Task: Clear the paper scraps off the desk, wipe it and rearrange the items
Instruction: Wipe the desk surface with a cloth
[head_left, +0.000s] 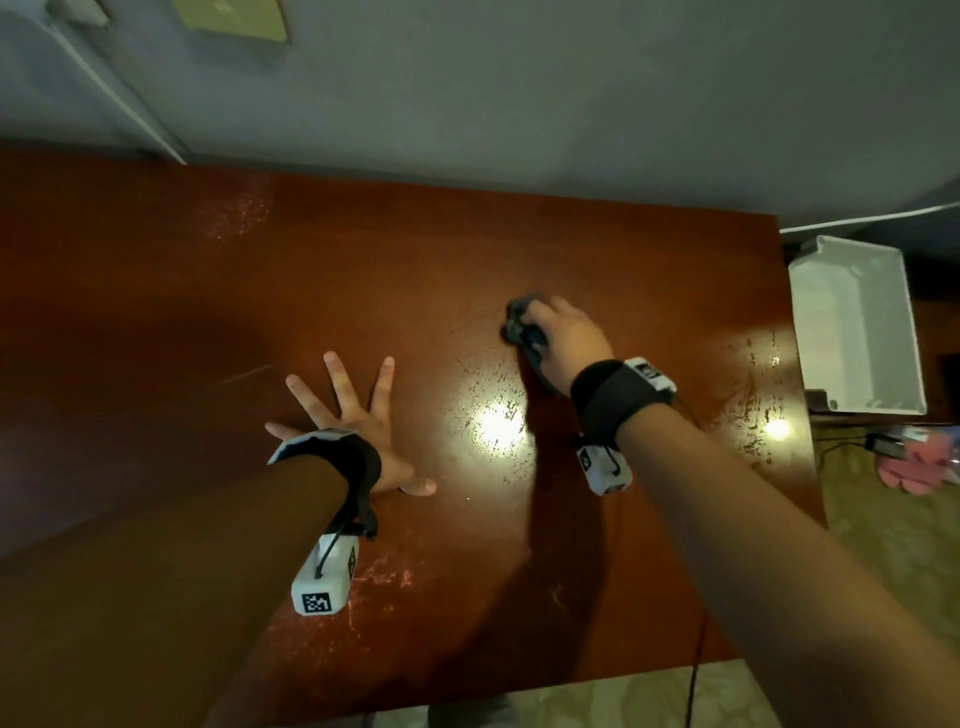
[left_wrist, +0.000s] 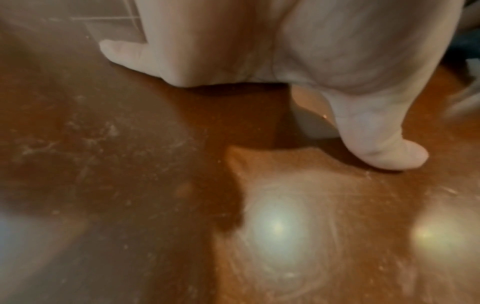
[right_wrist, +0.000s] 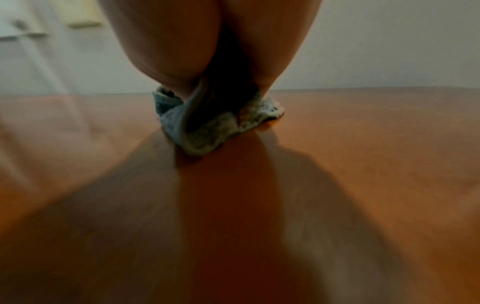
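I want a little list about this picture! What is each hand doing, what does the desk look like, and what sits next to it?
left hand: flat on the desk, fingers spread, holding nothing
right hand: grips a crumpled dark cloth and presses it on the desk
desk: reddish-brown, shiny, with pale scuffs and bright light spots
step: wiping
beside the desk: white box past its right edge

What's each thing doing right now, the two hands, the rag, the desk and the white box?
Left hand, flat on the desk, fingers spread.
Right hand, grips the rag, pressed to the desk.
Rag, bunched up under the right hand.
Desk, shiny, with smears and scratches.
White box, open, beside the desk's right edge.
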